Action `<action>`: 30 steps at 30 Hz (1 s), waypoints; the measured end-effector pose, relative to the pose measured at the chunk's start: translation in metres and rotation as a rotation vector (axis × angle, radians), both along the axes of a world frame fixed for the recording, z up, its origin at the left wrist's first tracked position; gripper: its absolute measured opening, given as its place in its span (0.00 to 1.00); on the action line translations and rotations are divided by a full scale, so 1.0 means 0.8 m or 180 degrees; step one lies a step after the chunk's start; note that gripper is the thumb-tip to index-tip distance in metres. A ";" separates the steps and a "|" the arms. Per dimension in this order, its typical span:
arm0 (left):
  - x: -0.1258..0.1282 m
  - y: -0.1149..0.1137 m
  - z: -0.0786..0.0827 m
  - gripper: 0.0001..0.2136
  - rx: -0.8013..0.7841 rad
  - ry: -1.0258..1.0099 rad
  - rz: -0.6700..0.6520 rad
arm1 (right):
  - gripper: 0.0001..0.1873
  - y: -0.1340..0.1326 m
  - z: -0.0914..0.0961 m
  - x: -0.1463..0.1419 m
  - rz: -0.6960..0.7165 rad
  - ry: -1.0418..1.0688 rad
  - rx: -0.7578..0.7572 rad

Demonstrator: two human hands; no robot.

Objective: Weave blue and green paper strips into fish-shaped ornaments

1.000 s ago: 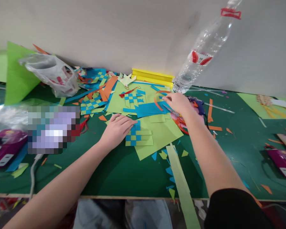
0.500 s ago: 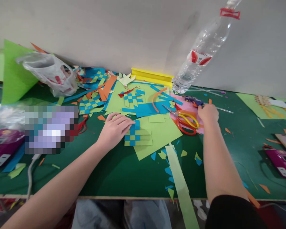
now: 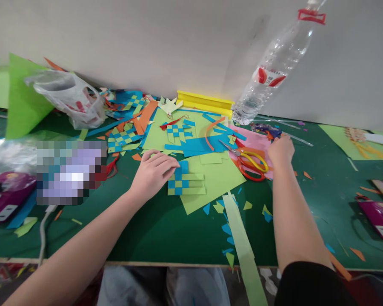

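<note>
We log the left hand [image 3: 155, 170] at frame centre, fingers spread flat on the woven paper [image 3: 187, 182]. The right hand [image 3: 281, 151] is curled right of the scissors [image 3: 252, 161]; we cannot tell its grip.

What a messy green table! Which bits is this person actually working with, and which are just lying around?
In use: left hand pressing the blue-and-green woven paper square; right hand beside the red-and-yellow scissors and pink paper sheet.
Lying about: clear plastic bottle; crumpled plastic bag; flat yellow box; magenta plastic device at the right edge.
</note>
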State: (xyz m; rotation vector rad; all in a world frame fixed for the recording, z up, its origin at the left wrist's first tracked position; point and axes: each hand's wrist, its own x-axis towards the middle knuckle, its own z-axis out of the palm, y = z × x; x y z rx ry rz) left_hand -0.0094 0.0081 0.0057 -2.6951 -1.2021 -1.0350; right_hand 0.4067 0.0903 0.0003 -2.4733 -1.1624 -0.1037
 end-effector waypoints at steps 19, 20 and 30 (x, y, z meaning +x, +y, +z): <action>-0.024 0.002 0.011 0.06 0.0046 0.0389 -0.0736 | 0.27 -0.075 0.029 -0.168 0.1898 -0.0210 0.0780; -0.025 0.000 0.012 0.06 0.0031 0.0424 -0.0850 | 0.28 -0.079 0.025 -0.179 0.1998 -0.0253 0.0811; -0.023 -0.011 0.023 0.10 0.0144 0.0670 -0.1338 | 0.26 -0.099 -0.016 -0.209 0.2594 -0.0696 0.0583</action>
